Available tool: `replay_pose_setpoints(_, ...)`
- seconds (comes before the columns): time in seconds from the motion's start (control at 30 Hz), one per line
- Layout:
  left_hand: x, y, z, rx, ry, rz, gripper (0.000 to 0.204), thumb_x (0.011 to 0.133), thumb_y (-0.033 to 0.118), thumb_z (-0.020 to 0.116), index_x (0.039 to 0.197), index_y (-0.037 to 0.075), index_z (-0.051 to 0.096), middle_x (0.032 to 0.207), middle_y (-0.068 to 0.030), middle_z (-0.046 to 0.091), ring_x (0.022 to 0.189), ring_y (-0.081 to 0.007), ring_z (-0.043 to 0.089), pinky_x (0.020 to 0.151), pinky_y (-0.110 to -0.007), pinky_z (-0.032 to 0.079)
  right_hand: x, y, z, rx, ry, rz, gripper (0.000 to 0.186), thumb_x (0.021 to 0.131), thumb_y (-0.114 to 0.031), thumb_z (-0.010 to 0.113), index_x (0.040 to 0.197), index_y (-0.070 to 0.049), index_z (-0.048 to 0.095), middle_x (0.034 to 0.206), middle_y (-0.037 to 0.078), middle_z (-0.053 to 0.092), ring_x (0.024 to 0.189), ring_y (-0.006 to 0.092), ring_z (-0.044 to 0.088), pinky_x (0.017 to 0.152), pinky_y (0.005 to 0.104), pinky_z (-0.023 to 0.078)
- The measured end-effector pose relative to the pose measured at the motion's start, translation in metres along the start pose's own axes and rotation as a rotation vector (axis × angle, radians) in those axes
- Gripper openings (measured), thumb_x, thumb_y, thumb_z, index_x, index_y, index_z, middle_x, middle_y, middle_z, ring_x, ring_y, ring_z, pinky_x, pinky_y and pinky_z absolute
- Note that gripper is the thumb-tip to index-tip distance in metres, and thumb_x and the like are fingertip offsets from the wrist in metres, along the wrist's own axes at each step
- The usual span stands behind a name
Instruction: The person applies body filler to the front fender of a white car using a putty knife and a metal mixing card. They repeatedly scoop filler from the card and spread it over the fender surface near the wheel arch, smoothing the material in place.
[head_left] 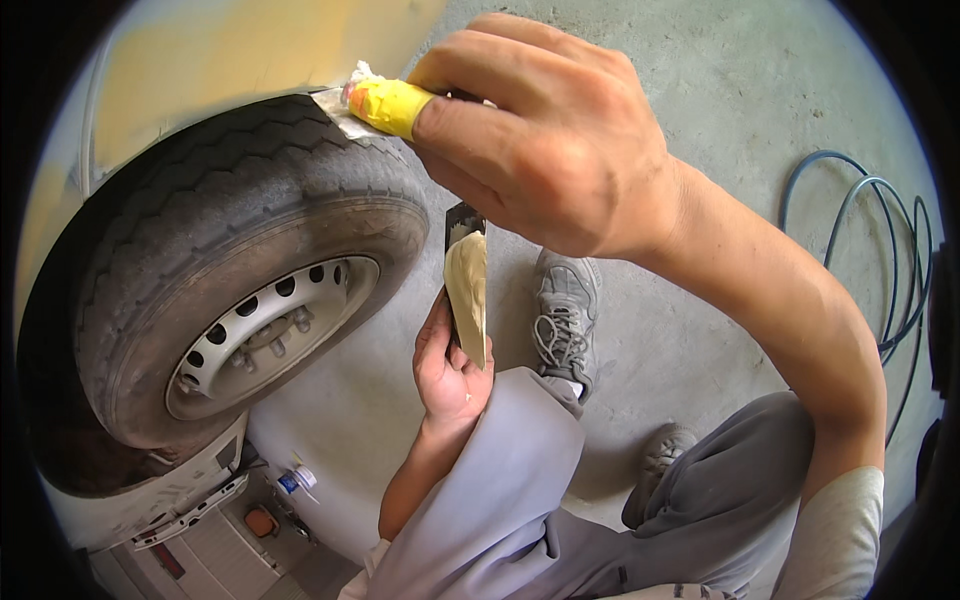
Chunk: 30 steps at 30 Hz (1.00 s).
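Note:
My right hand (545,140) reaches up to the wheel arch of a vehicle body panel (230,50) with yellowish patches. Its fingers are closed on a flat, whitish filler spreader (335,108) at the arch edge, just above the tyre. A yellow wrapping (392,107), smeared with pale paste at the tip, appears to go round the thumb; it hides part of the grip. Lower down, my left hand (447,372) holds a narrow dark mixing board (463,217) bearing a thick layer of cream-coloured body filler (466,275). The board stands near my left knee, apart from the panel.
The dusty tyre (250,215) with its grey steel rim (275,335) fills the left side. A dark hose (850,190) lies coiled on the concrete floor at the right. My grey shoe (567,310) stands beyond the board. A small blue-and-white item (297,480) is at lower left.

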<state>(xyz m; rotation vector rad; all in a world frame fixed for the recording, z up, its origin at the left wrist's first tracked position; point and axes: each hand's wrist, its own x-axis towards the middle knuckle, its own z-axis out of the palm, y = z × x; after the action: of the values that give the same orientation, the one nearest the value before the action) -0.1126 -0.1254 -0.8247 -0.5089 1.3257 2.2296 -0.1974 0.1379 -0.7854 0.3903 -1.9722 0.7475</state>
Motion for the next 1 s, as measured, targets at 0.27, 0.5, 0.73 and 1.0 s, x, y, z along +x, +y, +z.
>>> replay_pose_setpoints(0.27,0.018,0.016,-0.016,-0.089,-0.193,0.003,0.048,0.109,0.016,0.043,0.153,-0.004,0.044,0.095,0.0035,0.063,0.056,-0.0016,0.031,0.053,-0.019,0.029,-0.009,0.007,0.006,0.028,0.046,0.013,0.017,0.073,-0.008,0.076,0.090,-0.008,0.074,0.088,0.003,0.066,0.075,0.0208,0.065,0.058,0.0341,0.056)
replay_pose_setpoints(0.5,0.032,0.010,-0.003,-0.104,-0.194,0.004,0.048,0.108,0.015,0.044,0.153,-0.004,0.044,0.093,0.0049,0.062,0.056,-0.0023,0.031,0.052,-0.020,0.028,-0.003,-0.004,0.002,0.070,0.032,0.022,0.024,0.066,-0.002,0.080,0.089,-0.006,0.074,0.085,0.005,0.066,0.067,0.0209,0.062,0.051,0.0337,0.051)
replay_pose_setpoints(0.73,0.036,0.008,0.001,-0.142,-0.171,-0.011,0.047,0.109,0.016,0.044,0.152,-0.004,0.045,0.096,0.0049,0.062,0.056,-0.0020,0.031,0.052,-0.019,0.028,0.000,-0.001,-0.006,0.062,-0.012,0.015,0.025,0.066,-0.001,0.080,0.090,-0.006,0.075,0.086,0.005,0.067,0.068,0.0217,0.064,0.054,0.0349,0.053)
replay_pose_setpoints(1.0,0.040,0.010,-0.007,-0.166,-0.210,-0.006,0.046,0.109,0.015,0.044,0.152,-0.001,0.047,0.100,0.0023,0.064,0.057,-0.0027,0.033,0.052,-0.020,0.029,-0.023,0.025,0.019,-0.008,-0.041,0.042,0.027,0.071,-0.004,0.081,0.097,-0.008,0.078,0.090,0.004,0.069,0.073,0.0226,0.067,0.058,0.0358,0.056)
